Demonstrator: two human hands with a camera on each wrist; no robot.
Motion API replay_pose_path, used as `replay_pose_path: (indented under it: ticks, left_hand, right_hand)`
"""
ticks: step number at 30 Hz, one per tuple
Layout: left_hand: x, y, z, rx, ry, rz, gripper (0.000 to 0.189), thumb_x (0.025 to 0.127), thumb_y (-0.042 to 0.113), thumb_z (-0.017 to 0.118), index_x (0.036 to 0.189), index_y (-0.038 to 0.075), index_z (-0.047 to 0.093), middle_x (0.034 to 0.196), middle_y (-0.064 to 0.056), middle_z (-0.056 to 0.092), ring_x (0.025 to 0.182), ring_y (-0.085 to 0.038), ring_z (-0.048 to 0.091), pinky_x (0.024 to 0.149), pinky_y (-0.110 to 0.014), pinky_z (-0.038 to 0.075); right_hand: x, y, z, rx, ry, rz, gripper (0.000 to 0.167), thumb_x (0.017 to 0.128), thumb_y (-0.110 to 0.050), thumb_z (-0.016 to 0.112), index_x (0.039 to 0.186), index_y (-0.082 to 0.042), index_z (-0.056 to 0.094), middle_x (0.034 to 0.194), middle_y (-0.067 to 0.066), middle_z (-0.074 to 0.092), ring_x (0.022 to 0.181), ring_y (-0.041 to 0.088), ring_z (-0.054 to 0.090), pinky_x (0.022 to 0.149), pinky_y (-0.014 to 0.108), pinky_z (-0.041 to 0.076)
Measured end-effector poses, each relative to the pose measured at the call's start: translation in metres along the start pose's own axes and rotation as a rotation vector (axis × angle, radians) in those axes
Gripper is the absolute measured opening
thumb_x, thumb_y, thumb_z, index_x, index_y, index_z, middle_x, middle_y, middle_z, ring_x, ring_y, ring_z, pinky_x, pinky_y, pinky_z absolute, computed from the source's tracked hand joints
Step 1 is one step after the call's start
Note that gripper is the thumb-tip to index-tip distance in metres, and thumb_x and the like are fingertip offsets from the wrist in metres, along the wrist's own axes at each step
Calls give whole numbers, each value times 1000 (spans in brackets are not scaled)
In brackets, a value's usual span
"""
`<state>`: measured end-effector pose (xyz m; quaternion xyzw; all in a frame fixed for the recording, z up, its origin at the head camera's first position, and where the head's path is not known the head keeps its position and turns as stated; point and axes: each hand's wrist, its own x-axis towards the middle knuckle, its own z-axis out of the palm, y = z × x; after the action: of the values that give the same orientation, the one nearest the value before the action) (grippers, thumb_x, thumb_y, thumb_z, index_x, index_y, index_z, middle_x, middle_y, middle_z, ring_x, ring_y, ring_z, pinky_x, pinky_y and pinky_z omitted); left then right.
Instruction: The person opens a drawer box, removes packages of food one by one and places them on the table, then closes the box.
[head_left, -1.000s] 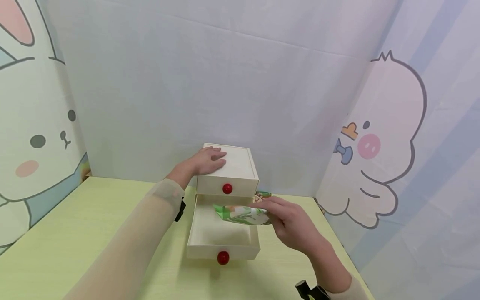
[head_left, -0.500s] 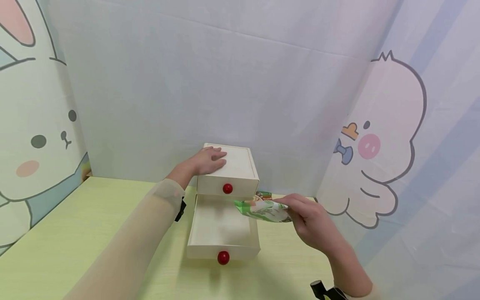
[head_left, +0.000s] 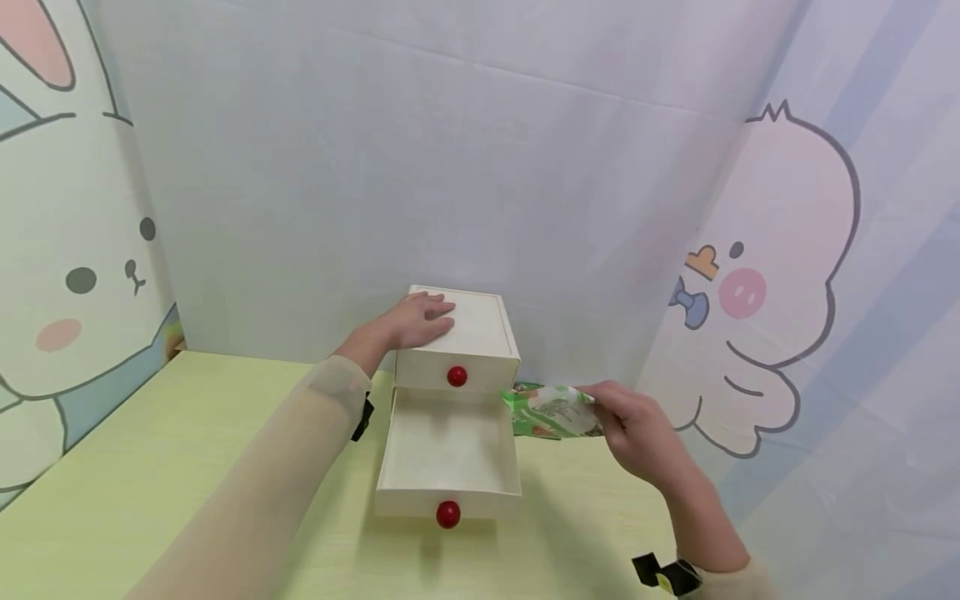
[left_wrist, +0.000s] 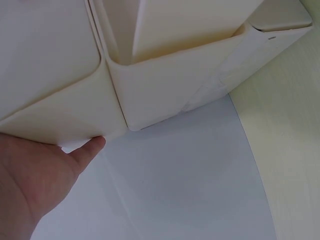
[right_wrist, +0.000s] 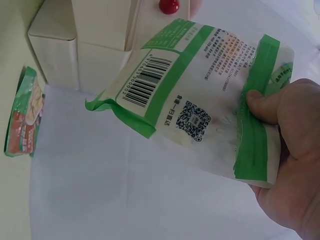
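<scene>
My left hand (head_left: pixel 416 322) rests on top of a small white drawer cabinet (head_left: pixel 480 325), fingers spread and straight. The cabinet's lower drawer (head_left: pixel 450 454) is pulled out and shows a bare inside; the upper one, with a red knob (head_left: pixel 457 377), is closed. To the right of the cabinet my right hand (head_left: pixel 637 429) pinches one end of a green and white snack bag (head_left: pixel 558 410) between thumb and fingers. In the right wrist view, the bag (right_wrist: pixel 187 100) shows a barcode and a QR code on its back.
A second green and red food packet (right_wrist: pixel 27 112) lies on the table beside the cabinet, mostly hidden behind the held bag in the head view. The yellow-green table (head_left: pixel 225 433) meets a grey curtain (head_left: pixel 450 167) behind. Cartoon panels stand at both sides.
My right hand has carried the bag to the right, from over the open lower drawer to beside the cabinet. My left hand stays on the cabinet top.
</scene>
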<state>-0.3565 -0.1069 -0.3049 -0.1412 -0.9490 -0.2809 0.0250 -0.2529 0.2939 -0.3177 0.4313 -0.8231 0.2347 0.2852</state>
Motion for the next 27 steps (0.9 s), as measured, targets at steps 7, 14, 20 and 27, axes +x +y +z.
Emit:
replay_pose_path:
  ticks: [7, 14, 20, 27]
  left_hand:
    - [0, 1, -1, -8, 0, -14, 62, 115, 46, 45, 170, 17, 44, 183, -11, 28, 173, -39, 10, 139, -63, 12]
    - [-2, 3, -2, -11, 1, -18, 62, 114, 46, 47, 169, 18, 46, 183, -10, 29, 173, -38, 11, 139, -63, 12]
    - [-2, 1, -2, -17, 0, -27, 62, 114, 46, 47, 169, 18, 46, 183, -9, 28, 173, -38, 11, 139, -63, 13]
    - [0, 0, 0, -25, -2, -27, 61, 114, 46, 46, 169, 19, 46, 183, -9, 28, 173, -37, 10, 139, -63, 12]
  right_hand:
    - [-4, 25, 6, -32, -12, 137, 38, 97, 17, 64, 117, -10, 83, 109, 5, 81, 87, 19, 74, 68, 31, 60]
    - [-12, 50, 12, -87, -2, 227, 35, 97, 16, 63, 116, -6, 83, 110, 10, 81, 93, 28, 77, 74, 42, 64]
    - [-18, 72, 12, -123, -32, 333, 33, 99, 12, 61, 121, -2, 81, 114, 17, 81, 98, 37, 78, 80, 55, 63]
    - [-32, 101, 20, -144, -94, 446, 33, 101, 8, 59, 126, -1, 80, 123, 24, 79, 110, 49, 76, 93, 66, 61]
